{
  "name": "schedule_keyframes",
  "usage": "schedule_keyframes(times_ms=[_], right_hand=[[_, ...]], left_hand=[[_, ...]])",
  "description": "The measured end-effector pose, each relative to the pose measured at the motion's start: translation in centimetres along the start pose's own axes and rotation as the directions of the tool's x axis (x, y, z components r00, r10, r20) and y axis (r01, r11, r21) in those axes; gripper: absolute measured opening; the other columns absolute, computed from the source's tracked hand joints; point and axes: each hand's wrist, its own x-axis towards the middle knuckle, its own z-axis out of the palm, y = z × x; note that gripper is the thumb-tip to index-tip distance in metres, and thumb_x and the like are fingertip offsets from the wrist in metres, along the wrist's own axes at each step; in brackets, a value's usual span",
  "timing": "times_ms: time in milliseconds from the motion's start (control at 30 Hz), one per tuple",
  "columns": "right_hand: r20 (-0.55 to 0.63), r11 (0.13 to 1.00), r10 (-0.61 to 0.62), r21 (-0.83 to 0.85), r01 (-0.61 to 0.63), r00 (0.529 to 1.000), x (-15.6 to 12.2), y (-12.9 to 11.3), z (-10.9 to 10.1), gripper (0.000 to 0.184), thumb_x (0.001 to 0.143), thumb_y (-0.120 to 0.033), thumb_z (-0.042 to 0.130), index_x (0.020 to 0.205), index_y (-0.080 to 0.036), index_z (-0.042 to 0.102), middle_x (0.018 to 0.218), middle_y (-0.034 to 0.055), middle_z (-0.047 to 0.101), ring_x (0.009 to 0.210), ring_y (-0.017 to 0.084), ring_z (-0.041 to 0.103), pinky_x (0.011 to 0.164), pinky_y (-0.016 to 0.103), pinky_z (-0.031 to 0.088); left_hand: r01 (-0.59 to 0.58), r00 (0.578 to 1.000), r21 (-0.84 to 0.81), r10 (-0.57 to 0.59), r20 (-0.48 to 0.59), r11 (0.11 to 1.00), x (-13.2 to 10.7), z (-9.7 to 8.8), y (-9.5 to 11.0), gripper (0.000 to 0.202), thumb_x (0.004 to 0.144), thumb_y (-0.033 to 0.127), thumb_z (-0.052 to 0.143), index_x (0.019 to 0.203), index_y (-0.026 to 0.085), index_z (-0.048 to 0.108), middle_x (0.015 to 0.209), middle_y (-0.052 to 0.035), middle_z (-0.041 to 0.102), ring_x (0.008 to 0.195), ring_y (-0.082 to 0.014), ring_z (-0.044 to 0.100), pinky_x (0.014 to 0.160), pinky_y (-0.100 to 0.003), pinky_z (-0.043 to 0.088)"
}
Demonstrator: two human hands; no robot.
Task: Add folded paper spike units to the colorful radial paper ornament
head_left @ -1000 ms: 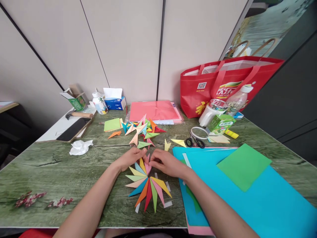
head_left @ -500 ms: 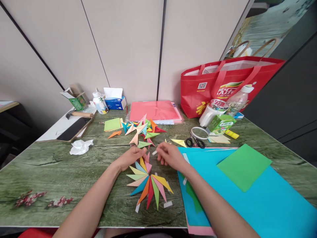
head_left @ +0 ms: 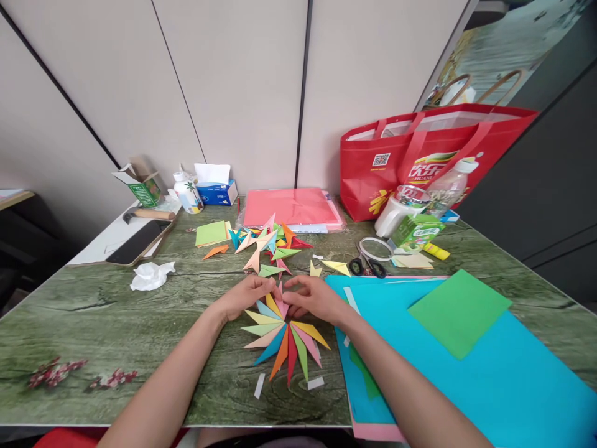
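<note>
A fan-shaped ring of folded paper pieces (head_left: pixel 280 350) in many colours lies on the table in front of me, joined at its middle. My left hand (head_left: pixel 252 294) is closed on the pink folded piece at the ring's top. My right hand (head_left: pixel 310 298) has its curled fingers at the right side of that same pink piece, fingertips against it. Two small white strips (head_left: pixel 316 383) lie just below the ring. Beyond my hands is a heap of loose folded paper pieces (head_left: pixel 268 242) in several colours.
Large blue sheets (head_left: pixel 504 379) with a green square (head_left: pixel 461 314) on top cover the right side. Scissors (head_left: pixel 367 266), a tape roll (head_left: pixel 375 249) and a red bag (head_left: pixel 420 162) stand behind. A crumpled tissue (head_left: pixel 152 276), a phone (head_left: pixel 138 242) and a hammer (head_left: pixel 149 214) are at left.
My right hand has moved left to the pink piece; the small white strip it held is no longer visible in its fingers. The paper ring has shifted slightly up and turned.
</note>
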Motion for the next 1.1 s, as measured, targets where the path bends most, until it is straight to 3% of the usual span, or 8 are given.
schedule_keyframes(times_ms=[100,267,467,600,833,1100], right_hand=[[0.048,1.000,0.017,-0.015,-0.016,0.999,-0.4,-0.2,0.4,0.039,0.065,-0.037,0.069,0.095,-0.020,0.051,0.063,-0.0007,0.065,0.056,0.016,0.063,0.052,0.026,0.050],[0.017,0.998,0.056,0.036,-0.057,0.998,-0.2,-0.1,0.2,0.040,0.065,-0.031,0.070,0.097,-0.018,0.050,0.061,-0.0020,0.064,0.055,0.015,0.063,0.055,0.027,0.051],[-0.107,0.993,0.018,0.114,-0.006,0.994,0.2,0.1,0.1,0.036,0.060,-0.031,0.073,0.088,-0.016,0.056,0.062,-0.0005,0.065,0.056,0.014,0.063,0.060,0.028,0.051],[-0.138,0.985,-0.008,0.170,0.031,0.990,0.4,0.1,0.1,0.033,0.057,-0.035,0.074,0.079,-0.015,0.060,0.065,0.0011,0.066,0.057,0.014,0.063,0.060,0.028,0.053],[-0.196,0.977,-0.032,0.199,0.071,0.980,0.7,0.3,0.4,0.040,0.052,-0.040,0.076,0.078,-0.014,0.059,0.060,0.0005,0.065,0.054,0.014,0.063,0.058,0.028,0.053],[-0.254,0.984,-0.048,0.155,0.089,0.966,0.8,0.5,0.5,0.039,0.056,-0.037,0.074,0.080,-0.017,0.051,0.058,-0.0014,0.064,0.053,0.016,0.064,0.057,0.029,0.053]], left_hand=[[0.004,1.000,-0.034,-0.004,0.000,0.999,0.0,0.0,-0.1,0.044,0.076,0.052,0.050,0.071,0.012,0.064,0.058,-0.0021,0.060,0.047,-0.0080,0.047,0.042,-0.018,0.029],[-0.017,0.998,-0.107,0.011,-0.055,0.994,0.1,-0.3,-0.3,0.043,0.073,0.051,0.055,0.087,0.013,0.067,0.059,-0.0002,0.058,0.049,-0.0081,0.049,0.044,-0.017,0.033],[-0.025,0.998,-0.269,0.010,-0.059,0.963,-0.2,-0.6,0.0,0.047,0.071,0.047,0.061,0.103,0.013,0.065,0.066,-0.0047,0.065,0.058,-0.0135,0.057,0.056,-0.023,0.041],[-0.027,0.995,-0.333,-0.008,-0.103,0.943,-0.4,-0.7,0.1,0.047,0.068,0.047,0.064,0.101,0.012,0.066,0.069,-0.0067,0.066,0.062,-0.0147,0.058,0.059,-0.024,0.043],[0.060,0.998,-0.269,-0.063,-0.005,0.961,-0.6,-0.3,0.0,0.044,0.067,0.045,0.066,0.095,0.011,0.069,0.076,-0.0093,0.068,0.065,-0.0161,0.059,0.056,-0.024,0.043],[0.058,0.998,-0.185,-0.063,-0.022,0.981,-0.6,-0.3,0.0,0.048,0.065,0.046,0.066,0.097,0.010,0.069,0.071,-0.0085,0.068,0.060,-0.0151,0.056,0.052,-0.023,0.040]])
